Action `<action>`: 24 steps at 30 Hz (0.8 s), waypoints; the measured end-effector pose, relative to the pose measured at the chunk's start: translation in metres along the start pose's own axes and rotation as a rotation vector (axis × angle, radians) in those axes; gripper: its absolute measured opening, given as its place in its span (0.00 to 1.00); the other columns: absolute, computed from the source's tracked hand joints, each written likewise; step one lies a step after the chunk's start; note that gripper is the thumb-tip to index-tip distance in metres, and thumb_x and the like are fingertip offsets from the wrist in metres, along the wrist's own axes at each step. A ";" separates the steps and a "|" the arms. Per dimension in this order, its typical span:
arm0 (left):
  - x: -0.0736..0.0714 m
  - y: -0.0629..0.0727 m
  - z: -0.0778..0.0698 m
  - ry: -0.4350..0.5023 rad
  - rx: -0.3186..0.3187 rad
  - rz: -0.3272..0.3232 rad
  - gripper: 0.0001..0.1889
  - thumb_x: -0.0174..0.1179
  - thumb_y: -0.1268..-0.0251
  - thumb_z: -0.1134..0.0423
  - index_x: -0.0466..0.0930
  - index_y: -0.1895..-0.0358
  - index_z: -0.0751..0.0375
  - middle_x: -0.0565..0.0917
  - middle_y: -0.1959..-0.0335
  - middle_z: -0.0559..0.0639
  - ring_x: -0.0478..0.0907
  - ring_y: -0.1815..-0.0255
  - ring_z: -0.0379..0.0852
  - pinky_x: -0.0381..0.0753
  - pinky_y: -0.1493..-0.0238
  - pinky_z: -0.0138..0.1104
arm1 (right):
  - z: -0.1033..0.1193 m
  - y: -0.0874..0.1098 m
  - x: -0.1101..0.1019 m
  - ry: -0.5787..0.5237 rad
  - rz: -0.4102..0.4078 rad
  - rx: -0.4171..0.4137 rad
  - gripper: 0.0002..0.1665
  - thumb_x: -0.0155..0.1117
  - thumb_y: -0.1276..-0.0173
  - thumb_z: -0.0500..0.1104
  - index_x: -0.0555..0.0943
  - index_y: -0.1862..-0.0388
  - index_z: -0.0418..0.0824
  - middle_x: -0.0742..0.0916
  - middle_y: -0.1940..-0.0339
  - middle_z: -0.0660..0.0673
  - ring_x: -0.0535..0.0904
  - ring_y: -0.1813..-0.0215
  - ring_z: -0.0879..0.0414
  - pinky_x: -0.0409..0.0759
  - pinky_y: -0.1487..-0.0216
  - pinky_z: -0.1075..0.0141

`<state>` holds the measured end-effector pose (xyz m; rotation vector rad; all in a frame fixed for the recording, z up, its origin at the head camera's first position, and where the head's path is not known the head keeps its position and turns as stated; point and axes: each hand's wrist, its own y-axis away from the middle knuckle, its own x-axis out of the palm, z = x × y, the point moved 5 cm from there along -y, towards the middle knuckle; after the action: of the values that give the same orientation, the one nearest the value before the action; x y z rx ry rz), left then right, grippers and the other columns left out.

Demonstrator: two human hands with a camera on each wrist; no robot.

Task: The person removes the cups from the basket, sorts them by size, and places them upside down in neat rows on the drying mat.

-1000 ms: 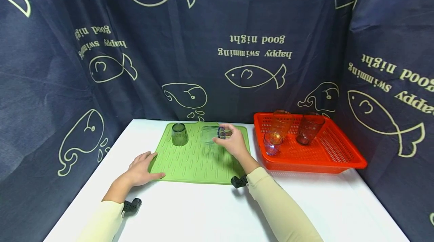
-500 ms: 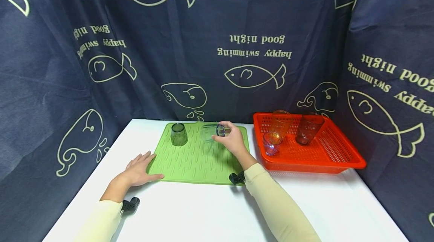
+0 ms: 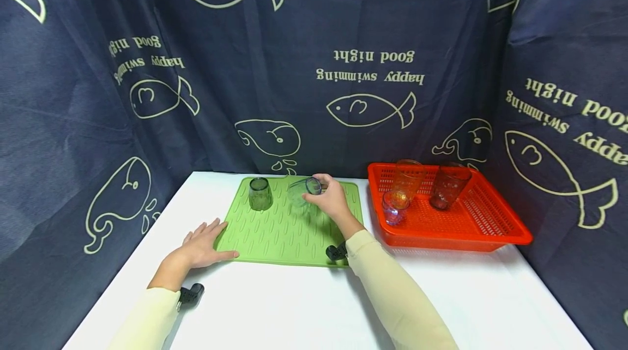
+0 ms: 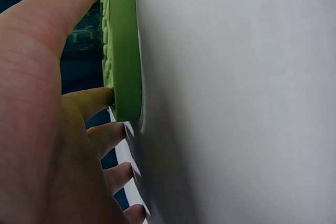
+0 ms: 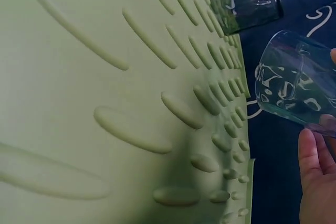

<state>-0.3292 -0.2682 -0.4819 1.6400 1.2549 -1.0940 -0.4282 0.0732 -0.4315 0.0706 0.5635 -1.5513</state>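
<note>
My right hand holds a clear, blue-tinged drinking glass over the back part of a green ribbed drying mat. Thumb and fingers grip the glass near its right end, and it leans at an angle. In the right wrist view the glass hangs apart from the mat, with fingertips along its side. A dark grey-green glass stands on the mat's back left. Flat at the mat's front left corner rests my left hand, fingers spread; its thumb and index finger touch the mat edge.
To the right, a red plastic basket contains an orange-tinted glass, a dark reddish glass and a small purplish glass. A white table lies under everything, with a dark blue fish-print curtain behind it.
The glass in my right hand has turned from lying nearly level to a slant, its right end raised. The right hand has shifted slightly left. The left hand stays in place.
</note>
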 end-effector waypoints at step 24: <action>0.002 -0.004 0.003 -0.010 -0.012 0.004 0.59 0.67 0.47 0.27 0.59 0.21 0.65 0.57 0.20 0.71 0.50 0.21 0.80 0.49 0.27 0.75 | -0.009 -0.020 0.026 0.054 0.007 -0.017 0.38 0.83 0.48 0.45 0.80 0.37 0.42 0.86 0.42 0.43 0.85 0.46 0.47 0.85 0.49 0.59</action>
<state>-0.3331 -0.2694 -0.4845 1.6258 1.2494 -1.0894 -0.4519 0.0519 -0.4427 0.1013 0.6180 -1.5411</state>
